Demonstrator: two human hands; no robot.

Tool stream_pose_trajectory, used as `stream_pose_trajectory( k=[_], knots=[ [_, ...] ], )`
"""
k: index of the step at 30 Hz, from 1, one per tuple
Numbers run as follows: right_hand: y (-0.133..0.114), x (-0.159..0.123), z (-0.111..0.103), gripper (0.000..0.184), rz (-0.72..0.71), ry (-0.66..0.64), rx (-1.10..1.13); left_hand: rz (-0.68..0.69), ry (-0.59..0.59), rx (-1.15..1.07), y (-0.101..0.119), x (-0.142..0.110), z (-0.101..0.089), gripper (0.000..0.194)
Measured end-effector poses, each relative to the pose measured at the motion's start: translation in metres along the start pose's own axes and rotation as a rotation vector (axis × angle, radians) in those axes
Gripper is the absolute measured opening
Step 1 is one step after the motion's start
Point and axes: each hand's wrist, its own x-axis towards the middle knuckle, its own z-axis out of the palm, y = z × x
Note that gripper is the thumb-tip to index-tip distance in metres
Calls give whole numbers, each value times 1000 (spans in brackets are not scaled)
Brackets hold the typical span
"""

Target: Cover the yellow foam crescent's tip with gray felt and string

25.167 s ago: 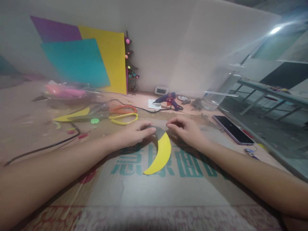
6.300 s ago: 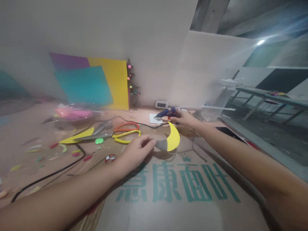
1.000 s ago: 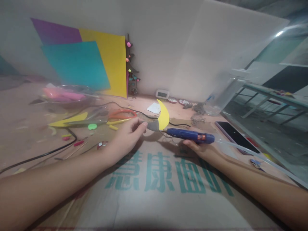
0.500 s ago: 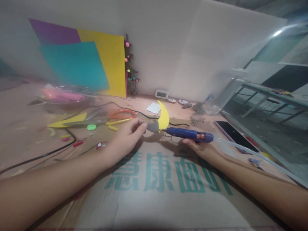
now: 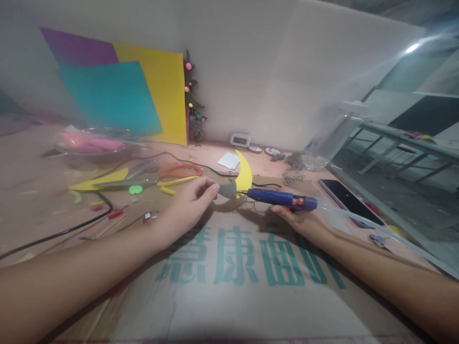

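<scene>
Holding crescent (image 5: 245, 174) at glue gun (image 5: 281, 198) tip

Our left hand (image 5: 193, 203) pinches the crescent's grey end, fingers tight, yellow horn curving up above the printed sheet (image 5: 229, 310). Our right hand (image 5: 299, 222) grips the glue gun, thumb visible, other fingers mostly hidden. Nozzle at the grey-yellow join; contact, we cannot tell. Scissors (image 5: 177, 181) just beyond our left hand; phone (image 5: 351, 203) on worktop (image 5: 211, 152), right.
</scene>
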Motion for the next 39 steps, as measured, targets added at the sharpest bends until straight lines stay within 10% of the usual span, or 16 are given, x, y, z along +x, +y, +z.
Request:
stream_pose_trajectory(
  k=[39],
  knots=[
    [0,2,-1,20,-73,-14,-43,1,-14,25,-3,3,1,26]
  ],
)
